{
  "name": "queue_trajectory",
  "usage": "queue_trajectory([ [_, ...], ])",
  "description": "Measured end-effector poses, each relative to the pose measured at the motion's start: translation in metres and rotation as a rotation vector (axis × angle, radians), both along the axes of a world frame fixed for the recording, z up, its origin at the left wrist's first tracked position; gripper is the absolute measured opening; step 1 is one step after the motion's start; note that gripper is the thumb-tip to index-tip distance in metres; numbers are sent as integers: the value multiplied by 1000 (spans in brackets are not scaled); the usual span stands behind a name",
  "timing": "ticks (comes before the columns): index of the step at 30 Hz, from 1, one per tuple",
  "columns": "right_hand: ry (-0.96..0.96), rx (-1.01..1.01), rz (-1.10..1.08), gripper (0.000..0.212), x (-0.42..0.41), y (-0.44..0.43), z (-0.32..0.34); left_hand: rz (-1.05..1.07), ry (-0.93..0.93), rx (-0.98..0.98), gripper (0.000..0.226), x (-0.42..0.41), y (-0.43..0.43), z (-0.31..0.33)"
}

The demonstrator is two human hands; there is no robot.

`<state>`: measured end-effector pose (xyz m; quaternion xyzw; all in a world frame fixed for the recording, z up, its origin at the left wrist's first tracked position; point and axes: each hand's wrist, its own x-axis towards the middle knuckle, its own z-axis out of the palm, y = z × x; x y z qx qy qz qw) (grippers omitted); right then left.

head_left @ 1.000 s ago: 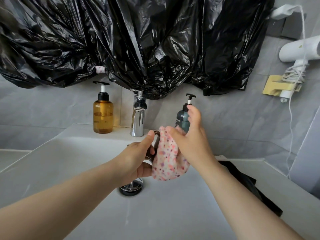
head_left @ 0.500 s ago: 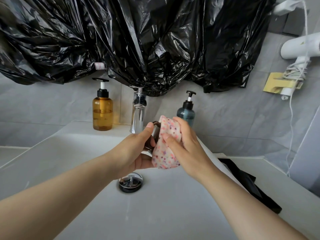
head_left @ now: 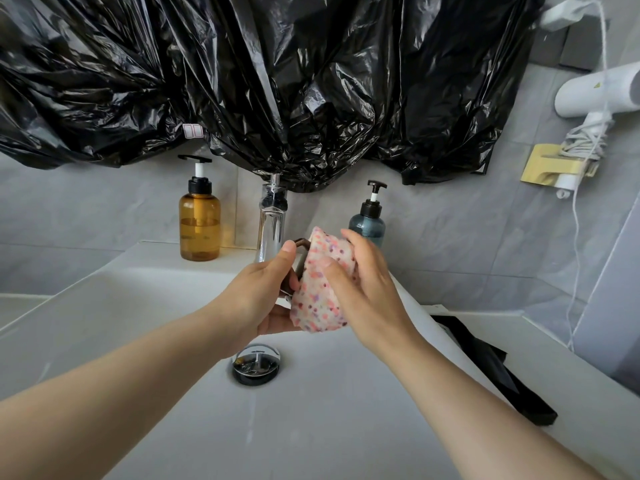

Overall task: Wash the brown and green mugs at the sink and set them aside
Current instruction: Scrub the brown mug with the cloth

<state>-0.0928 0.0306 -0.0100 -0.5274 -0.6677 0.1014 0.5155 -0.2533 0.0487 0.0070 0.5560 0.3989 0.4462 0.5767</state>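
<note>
Mostly hidden brown mug (head_left: 301,242), under speckled cloth (head_left: 320,292)

No word or number can be read. A small white label with two red-outlined boxes (head_left: 192,130) sits on the crumpled black plastic sheeting (head_left: 311,81), its print too small to make out. The amber pump bottle (head_left: 200,223) bears faint dark print, unreadable. The white wall-hung hair dryer (head_left: 595,93) carries a tiny yellow triangle mark.
</note>
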Motion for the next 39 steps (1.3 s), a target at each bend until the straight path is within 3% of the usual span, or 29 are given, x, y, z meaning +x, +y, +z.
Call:
queue_trajectory([
  [3,-61,67,-33,68,-5,-2,-1,0,-13,-10,53,2,-2,0],
  [8,-72,72,-94,47,-9,-1,-5,-36,-20,16,53,5,-9,1],
  [16,128,105,-123,27,-12,3,-3,-78,-16,67,53,7,-15,3],
  [20,233,119,-81,31,-11,5,-1,-89,3,77,53,7,-15,4],
  [28,471,-59,7,38,-2,8,6,-90,-5,9,51,4,-10,1],
  [35,479,-51,165,50,6,6,10,-153,-229,-78,54,-2,-8,7],
  [39,336,33,112,52,0,1,4,-104,-234,-41,54,-2,-5,8],
])
